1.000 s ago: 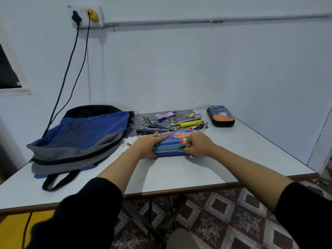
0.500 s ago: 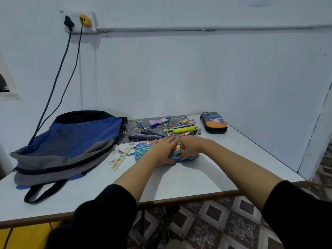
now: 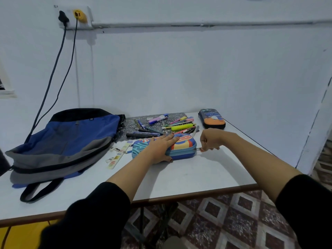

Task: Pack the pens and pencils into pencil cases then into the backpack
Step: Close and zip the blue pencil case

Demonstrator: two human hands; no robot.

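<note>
Shows white tabletop [image 3: 197, 173] against pale wall [image 3: 179, 69], tiled floor [image 3: 242, 221] below. Presses flat left hand [image 3: 159, 146] on case [image 3: 183, 146]; pinches zip pull [image 3: 197, 149] with right hand [image 3: 211, 140].

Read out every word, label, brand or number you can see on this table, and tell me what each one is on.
No text here is legible.
Purple marker: barrel label, too blurred to read.
Paper strip: small prints, too small to read.
Colourful pencil case: cartoon picture, no legible words.
Dark pencil case: picture, no legible words.
Backpack: small tag, too small to read.
</note>
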